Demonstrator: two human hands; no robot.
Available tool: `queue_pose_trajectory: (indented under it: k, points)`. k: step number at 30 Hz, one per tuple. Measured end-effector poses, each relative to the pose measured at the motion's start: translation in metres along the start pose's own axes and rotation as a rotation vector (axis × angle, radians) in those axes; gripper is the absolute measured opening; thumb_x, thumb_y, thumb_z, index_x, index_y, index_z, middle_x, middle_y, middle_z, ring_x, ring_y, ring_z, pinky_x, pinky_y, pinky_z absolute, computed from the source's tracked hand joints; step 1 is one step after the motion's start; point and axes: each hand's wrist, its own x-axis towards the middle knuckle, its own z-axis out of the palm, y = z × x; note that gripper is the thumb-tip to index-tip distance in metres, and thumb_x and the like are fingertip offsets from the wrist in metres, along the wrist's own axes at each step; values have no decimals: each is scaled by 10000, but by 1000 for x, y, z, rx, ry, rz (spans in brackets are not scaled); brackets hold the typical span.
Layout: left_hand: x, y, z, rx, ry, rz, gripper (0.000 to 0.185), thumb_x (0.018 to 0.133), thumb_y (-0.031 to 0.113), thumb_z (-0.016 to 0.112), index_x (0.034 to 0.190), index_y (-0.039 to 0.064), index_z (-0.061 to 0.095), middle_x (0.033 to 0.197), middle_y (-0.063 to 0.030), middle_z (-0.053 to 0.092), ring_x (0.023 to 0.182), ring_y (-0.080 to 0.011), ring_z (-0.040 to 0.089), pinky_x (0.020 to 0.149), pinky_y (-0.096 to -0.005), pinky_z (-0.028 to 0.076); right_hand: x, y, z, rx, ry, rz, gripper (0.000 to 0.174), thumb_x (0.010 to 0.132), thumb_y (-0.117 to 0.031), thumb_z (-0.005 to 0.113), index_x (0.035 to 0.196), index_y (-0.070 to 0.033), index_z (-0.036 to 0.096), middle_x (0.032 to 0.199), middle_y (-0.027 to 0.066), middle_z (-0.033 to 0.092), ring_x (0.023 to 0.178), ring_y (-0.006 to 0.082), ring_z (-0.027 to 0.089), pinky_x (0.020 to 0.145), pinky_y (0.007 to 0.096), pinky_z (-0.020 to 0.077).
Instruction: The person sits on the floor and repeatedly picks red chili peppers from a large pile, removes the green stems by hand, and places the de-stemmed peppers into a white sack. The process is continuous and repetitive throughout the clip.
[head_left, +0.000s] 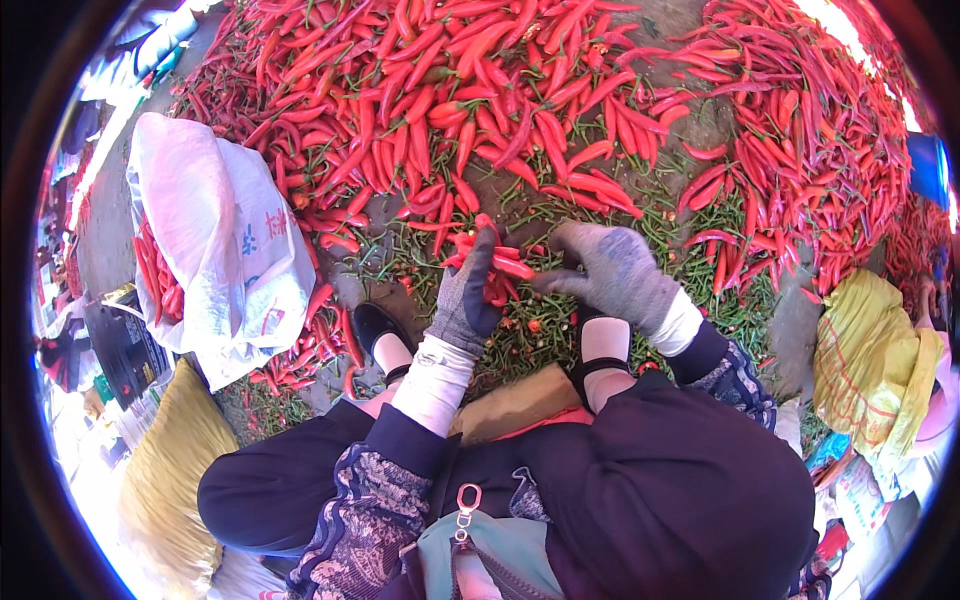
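My left hand, in a grey and dark work glove, is closed around several red chili peppers, which stick out on both sides of its fingers. Just right of them is my right hand, in a grey knitted glove, thumb and index finger apart near a pepper's end; I see nothing held in it. Green pepper stems litter the ground beneath both hands. Beyond them spreads a large heap of red chili peppers.
A white woven sack with red chilies stands at the left, a yellow sack below it. Another chili heap lies at the right, above a yellow woven bag. A tan block lies between my legs. A person's arm shows at the far right.
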Motion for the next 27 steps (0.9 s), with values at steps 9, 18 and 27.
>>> queue_pose_trajectory:
  k: [9,18,27]
  points:
    - [-4,5,-7,-72,27,-211,326,877,332,656,1058,71,580,906,-51,644,836,-173,630,734,-324,527,-7,-7,40,-9,-23,-279,246,857,-326,605,791,-94,554,686,114,595,653,314,618,555,418,477]
    - [4,8,-29,-263,41,61,308,881,349,645,1075,123,566,909,-51,620,876,-191,623,751,-343,530,5,-8,27,42,476,-224,362,778,-237,703,1075,-67,586,952,168,609,884,347,603,754,419,484]
    - [-3,-14,-18,-332,153,65,369,898,347,624,1130,80,520,976,-75,597,922,-190,599,825,-340,515,16,-19,49,232,347,-357,199,749,-89,688,921,-42,601,759,140,591,678,327,607,592,380,492]
